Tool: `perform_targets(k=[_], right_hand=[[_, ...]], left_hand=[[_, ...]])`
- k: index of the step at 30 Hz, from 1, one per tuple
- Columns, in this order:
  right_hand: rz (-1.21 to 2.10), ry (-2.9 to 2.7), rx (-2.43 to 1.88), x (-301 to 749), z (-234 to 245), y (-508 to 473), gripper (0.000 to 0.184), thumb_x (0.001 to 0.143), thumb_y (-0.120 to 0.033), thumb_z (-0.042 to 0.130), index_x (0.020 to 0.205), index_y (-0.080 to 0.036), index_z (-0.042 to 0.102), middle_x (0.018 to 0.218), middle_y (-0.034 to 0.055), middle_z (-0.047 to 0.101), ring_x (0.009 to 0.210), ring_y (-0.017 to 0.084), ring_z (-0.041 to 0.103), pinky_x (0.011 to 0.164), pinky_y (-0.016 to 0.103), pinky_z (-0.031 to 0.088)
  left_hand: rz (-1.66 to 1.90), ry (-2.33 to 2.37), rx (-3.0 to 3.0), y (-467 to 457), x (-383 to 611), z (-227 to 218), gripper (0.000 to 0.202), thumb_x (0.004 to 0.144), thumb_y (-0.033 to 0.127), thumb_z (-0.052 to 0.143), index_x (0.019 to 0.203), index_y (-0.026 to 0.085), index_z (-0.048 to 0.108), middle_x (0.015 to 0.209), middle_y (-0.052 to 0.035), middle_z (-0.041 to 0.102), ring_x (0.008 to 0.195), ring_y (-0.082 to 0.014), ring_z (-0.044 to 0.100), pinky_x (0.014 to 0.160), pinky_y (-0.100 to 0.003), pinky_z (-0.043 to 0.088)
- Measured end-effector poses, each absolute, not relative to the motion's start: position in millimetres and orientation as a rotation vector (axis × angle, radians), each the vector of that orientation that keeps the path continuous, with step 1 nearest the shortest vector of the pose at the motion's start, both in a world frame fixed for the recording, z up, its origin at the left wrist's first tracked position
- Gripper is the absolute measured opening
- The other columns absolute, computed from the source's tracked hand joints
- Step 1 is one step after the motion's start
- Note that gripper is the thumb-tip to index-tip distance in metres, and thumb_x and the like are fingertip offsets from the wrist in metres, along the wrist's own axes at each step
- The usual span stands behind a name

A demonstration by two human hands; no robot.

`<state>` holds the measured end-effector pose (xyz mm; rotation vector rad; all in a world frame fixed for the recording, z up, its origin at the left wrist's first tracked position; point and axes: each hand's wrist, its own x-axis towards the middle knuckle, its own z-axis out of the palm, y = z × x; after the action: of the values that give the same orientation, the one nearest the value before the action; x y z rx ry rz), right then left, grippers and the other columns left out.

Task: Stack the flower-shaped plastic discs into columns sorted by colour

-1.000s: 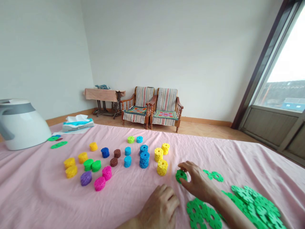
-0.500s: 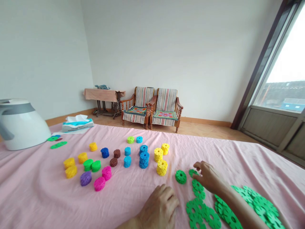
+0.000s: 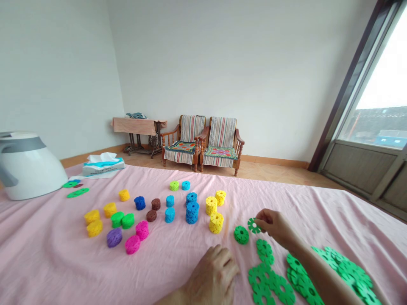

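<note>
Between the thumb and fingers of my right hand (image 3: 270, 225) is a green notched disc (image 3: 254, 225), tilted up so its round face shows. Just left of it sits a short stack of green discs (image 3: 241, 235). Below my right hand lie loose green discs (image 3: 265, 251), and more spread toward the front edge. A big heap of green discs (image 3: 346, 269) is at the right, partly behind my right forearm. My left hand (image 3: 213, 273) rests on the cloth with its fingers curled under; whether anything is beneath them is hidden.
On the pink cloth (image 3: 63, 258) stand yellow stacks (image 3: 216, 223), blue stacks (image 3: 192, 212), and several smaller stacks, including pink ones (image 3: 132, 244) and a purple one (image 3: 114, 237). A white kettle (image 3: 34, 173) and a tissue box (image 3: 103, 165) are at the left. Two armchairs (image 3: 219, 140) stand beyond.
My right hand has closed on the single green disc and lifted its edge, drawing it slightly left toward the short green stack. My left hand has stayed in place.
</note>
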<state>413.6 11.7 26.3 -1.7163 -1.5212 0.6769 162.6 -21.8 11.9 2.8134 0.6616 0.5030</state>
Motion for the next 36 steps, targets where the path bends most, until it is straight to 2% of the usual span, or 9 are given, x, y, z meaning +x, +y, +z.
perform_targets(k=[3,7,14,21,24,28,31,36], right_hand=[[0.923,-1.398,-1.596,398.3,31.0,11.0,0.020,0.066,-0.038,0.058,0.067,-0.017,0.056,0.049,-0.0033,0.054,0.046,0.010,0.050,0.044,0.021,0.034],[0.974,-1.332,-1.545,384.0,23.7,11.8,0.020,0.062,-0.036,0.061,0.065,-0.017,0.058,0.047,-0.0041,0.053,0.044,0.010,0.051,0.042,0.020,0.034],[0.888,-1.410,-1.604,383.2,13.7,12.6,0.015,0.066,-0.031,0.057,0.065,-0.016,0.059,0.049,-0.0018,0.057,0.044,0.009,0.051,0.042,0.020,0.035],[0.873,-1.466,-1.681,386.1,21.3,13.6,0.017,0.069,-0.032,0.051,0.067,-0.017,0.057,0.056,0.0002,0.059,0.051,0.013,0.058,0.046,0.022,0.038],[0.749,-1.572,-1.771,395.0,31.1,8.6,0.017,0.071,-0.031,0.047,0.065,-0.017,0.055,0.059,0.0013,0.059,0.052,0.013,0.058,0.047,0.023,0.037],[0.521,-1.953,-1.881,409.9,46.9,-7.6,0.009,0.063,-0.026,0.056,0.067,-0.018,0.057,0.069,0.0032,0.062,0.066,0.015,0.057,0.059,0.025,0.039],[0.476,-2.096,-1.984,414.4,51.8,-17.2,0.021,0.056,-0.023,0.061,0.076,-0.018,0.057,0.082,0.0043,0.062,0.075,0.017,0.055,0.066,0.027,0.038],[0.501,-2.092,-2.037,414.8,51.1,-17.6,0.024,0.053,-0.022,0.065,0.073,-0.018,0.054,0.082,0.0045,0.061,0.075,0.017,0.053,0.064,0.026,0.038]], left_hand=[[0.499,0.680,2.794,-22.7,163.0,13.7,0.017,0.075,0.012,0.056,0.090,0.019,0.055,0.093,-0.0010,0.057,0.091,-0.0167,0.048,0.081,-0.027,0.039],[0.492,0.690,2.787,-23.1,162.9,15.1,0.016,0.074,0.012,0.056,0.089,0.019,0.055,0.092,-0.0005,0.057,0.090,-0.0160,0.048,0.081,-0.026,0.039],[0.485,0.674,2.798,-22.1,162.4,13.5,0.018,0.074,0.012,0.056,0.090,0.019,0.054,0.092,-0.0007,0.056,0.090,-0.0164,0.047,0.080,-0.027,0.039],[0.481,0.687,2.797,-22.7,162.8,14.0,0.016,0.075,0.012,0.055,0.090,0.019,0.054,0.093,-0.0015,0.056,0.091,-0.0168,0.048,0.082,-0.027,0.039],[0.479,0.697,2.796,-23.9,163.1,14.5,0.015,0.075,0.012,0.055,0.088,0.019,0.053,0.093,-0.0018,0.056,0.091,-0.0174,0.048,0.081,-0.028,0.039],[0.480,0.714,2.780,-25.8,163.1,15.9,0.013,0.076,0.012,0.055,0.087,0.019,0.053,0.093,-0.0015,0.056,0.091,-0.0174,0.048,0.081,-0.028,0.039],[0.483,0.723,2.781,-26.2,163.0,16.6,0.013,0.077,0.012,0.055,0.088,0.019,0.053,0.093,-0.0014,0.056,0.091,-0.0172,0.048,0.081,-0.028,0.039],[0.479,0.725,2.780,-25.3,162.6,16.7,0.013,0.076,0.012,0.055,0.088,0.019,0.054,0.094,-0.0008,0.056,0.091,-0.0165,0.048,0.082,-0.027,0.039]])
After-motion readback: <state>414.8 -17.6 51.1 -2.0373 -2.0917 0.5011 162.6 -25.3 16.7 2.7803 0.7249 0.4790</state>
